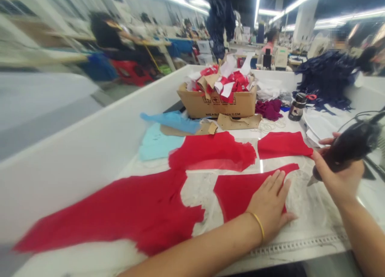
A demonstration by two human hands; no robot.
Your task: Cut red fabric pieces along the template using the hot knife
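Note:
My left hand (270, 201) lies flat with its fingers stretched out, pressing on a cut red fabric piece (240, 193). My right hand (343, 176) is wrapped round a black corded handheld tool (345, 146). The tool's narrow pale tip points down and left, just right of that fabric; whether it touches the surface I cannot tell. Beyond my hands lie another red piece (284, 144) and a ragged-edged red stack (210, 150). A large red fabric piece (120, 213) spreads to the left, with jagged edges on its right side.
A cardboard box (219, 104) of red and white scraps stands at the back, with light-blue material (161, 142) in front of it. A dark flask (297, 107) and a navy fabric heap (327, 78) are at back right. A measuring tape (300, 245) runs along the near edge.

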